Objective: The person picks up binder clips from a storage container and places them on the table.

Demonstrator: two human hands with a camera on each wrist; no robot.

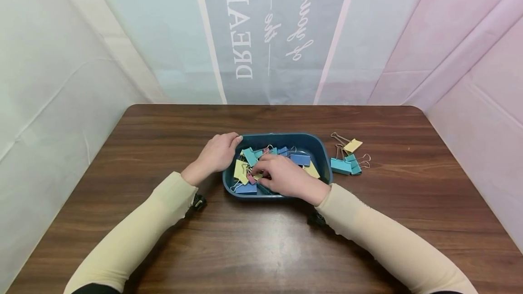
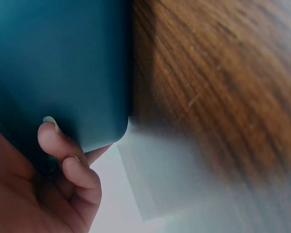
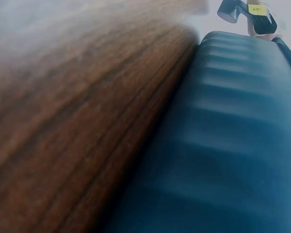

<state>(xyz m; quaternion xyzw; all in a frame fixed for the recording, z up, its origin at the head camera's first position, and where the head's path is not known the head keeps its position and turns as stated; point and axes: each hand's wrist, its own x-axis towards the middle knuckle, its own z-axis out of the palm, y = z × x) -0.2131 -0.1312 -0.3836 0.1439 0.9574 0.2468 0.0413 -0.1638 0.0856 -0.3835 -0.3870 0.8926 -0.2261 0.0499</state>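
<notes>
A dark blue-green plastic bin [image 1: 282,137] holds a jumble of binder clips in yellow, teal, blue and pink. My left hand [image 1: 218,152] grips its far left corner, and in the left wrist view the curled fingers [image 2: 80,174] lie against the bin wall [image 2: 63,63]. My right hand [image 1: 283,176] reaches over the near side into the bin, fingers bent down among the clips beside a pink clip [image 1: 251,179]; I cannot tell whether they pinch one. A blue clip [image 1: 300,159] lies right of that hand. Only the bin's ridged side [image 3: 228,126] shows in the right wrist view, without the hand.
On the brown wooden table [image 1: 163,126], just right of the bin, lie a yellow binder clip [image 1: 352,145] and teal clips [image 1: 341,166]. Fabric curtains [image 1: 171,58] hang behind the table and along both sides. Small dark wrist cameras [image 1: 199,202] sit under both sleeves.
</notes>
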